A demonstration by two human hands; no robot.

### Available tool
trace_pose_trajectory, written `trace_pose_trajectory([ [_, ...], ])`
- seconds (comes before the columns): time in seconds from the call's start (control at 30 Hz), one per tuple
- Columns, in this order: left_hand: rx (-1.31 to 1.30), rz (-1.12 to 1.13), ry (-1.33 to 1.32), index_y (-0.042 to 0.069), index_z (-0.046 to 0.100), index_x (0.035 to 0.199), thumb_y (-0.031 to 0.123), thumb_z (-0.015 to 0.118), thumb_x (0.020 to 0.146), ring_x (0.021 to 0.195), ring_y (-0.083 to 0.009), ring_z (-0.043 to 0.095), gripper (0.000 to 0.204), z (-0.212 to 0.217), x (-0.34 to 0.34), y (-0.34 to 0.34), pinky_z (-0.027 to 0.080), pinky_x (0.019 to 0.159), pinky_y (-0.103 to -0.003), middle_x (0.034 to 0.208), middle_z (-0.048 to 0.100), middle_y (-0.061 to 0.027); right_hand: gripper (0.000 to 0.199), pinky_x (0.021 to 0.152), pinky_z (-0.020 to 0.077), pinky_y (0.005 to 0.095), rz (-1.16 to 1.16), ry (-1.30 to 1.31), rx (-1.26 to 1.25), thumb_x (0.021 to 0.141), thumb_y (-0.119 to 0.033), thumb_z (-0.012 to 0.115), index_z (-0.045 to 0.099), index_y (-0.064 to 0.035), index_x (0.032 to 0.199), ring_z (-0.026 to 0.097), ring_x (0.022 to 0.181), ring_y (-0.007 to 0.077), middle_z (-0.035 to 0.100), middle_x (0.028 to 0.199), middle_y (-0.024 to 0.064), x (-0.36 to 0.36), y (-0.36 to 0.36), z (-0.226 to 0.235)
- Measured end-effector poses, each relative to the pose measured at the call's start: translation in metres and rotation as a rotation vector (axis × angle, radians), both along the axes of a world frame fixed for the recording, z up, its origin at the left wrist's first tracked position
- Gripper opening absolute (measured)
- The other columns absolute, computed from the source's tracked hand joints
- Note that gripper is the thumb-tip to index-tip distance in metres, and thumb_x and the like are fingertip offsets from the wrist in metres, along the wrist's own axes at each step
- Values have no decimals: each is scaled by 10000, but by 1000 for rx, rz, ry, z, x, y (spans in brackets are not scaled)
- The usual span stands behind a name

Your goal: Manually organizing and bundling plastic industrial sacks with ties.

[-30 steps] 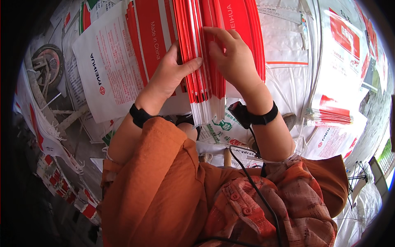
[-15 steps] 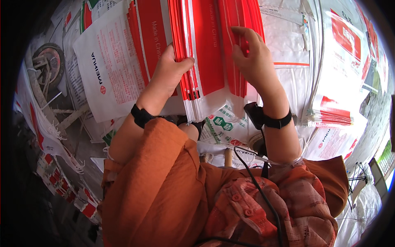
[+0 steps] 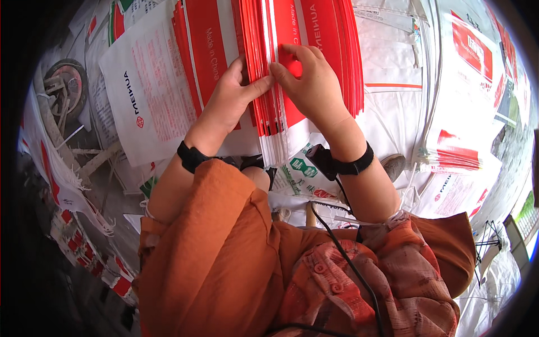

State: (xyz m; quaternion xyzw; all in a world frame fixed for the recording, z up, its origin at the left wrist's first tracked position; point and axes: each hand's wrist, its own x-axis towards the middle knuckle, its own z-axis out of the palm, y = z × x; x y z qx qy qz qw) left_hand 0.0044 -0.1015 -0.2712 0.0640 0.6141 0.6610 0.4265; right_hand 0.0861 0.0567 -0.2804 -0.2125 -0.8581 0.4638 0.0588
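A thick stack of red and white woven sacks [image 3: 314, 39] lies fanned in front of me. My left hand [image 3: 230, 98] grips the left part of the stack, thumb pressed over the sack edges. Just to its right, my right hand [image 3: 306, 84] rests on the stack with its fingers pinching a few sack edges. Both wrists wear black bands; the right band [image 3: 342, 163] carries a small black device with a cable running down my orange clothing.
A white printed sack [image 3: 151, 95] lies to the left of the stack. More sack piles [image 3: 466, 151] sit to the right. A wheel [image 3: 64, 87] and metal frame stand at the far left. Loose sacks cover the ground below.
My right hand has come back left from the stack's right part and now meets the left hand at the sack edges. The left hand stayed in place.
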Motion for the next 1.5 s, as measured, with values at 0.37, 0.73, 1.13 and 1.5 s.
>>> trace_pose_trajectory([
  [0.37, 10, -11, 35, -10, 451, 1401, 118, 678, 961, 1140, -148, 624, 511, -2, 1, -3, 530, 970, -310, 1269, 624, -100, 463, 846, 555, 453, 12, 16, 89, 868, -214, 660, 590, -4, 1276, 672, 980, 399, 638, 1187, 239, -5, -1, -8],
  [0.73, -49, -19, 78, -8, 437, 1394, 189, 721, 946, 1091, -150, 646, 566, 1, 1, 2, 564, 905, -298, 1240, 623, -112, 383, 830, 562, 448, -16, 1, -85, 909, -206, 638, 622, -44, 1256, 681, 978, 383, 673, 1130, 203, -3, 2, 4],
  [1.13, -91, -66, 55, 25, 436, 1421, 207, 727, 946, 1147, -143, 607, 586, 1, 1, 1, 510, 992, -310, 1271, 611, -84, 424, 829, 561, 430, -139, 67, -226, 921, -141, 587, 567, -100, 1342, 684, 974, 376, 684, 1105, 189, 3, 9, -6],
  [1.5, -89, -79, 178, -18, 435, 1401, 214, 753, 927, 1112, -163, 630, 616, 1, 3, 7, 548, 929, -310, 1248, 632, -107, 364, 818, 564, 440, -62, 118, 6, 904, -190, 639, 633, -44, 1237, 690, 952, 372, 686, 1087, 199, -4, 3, 1],
])
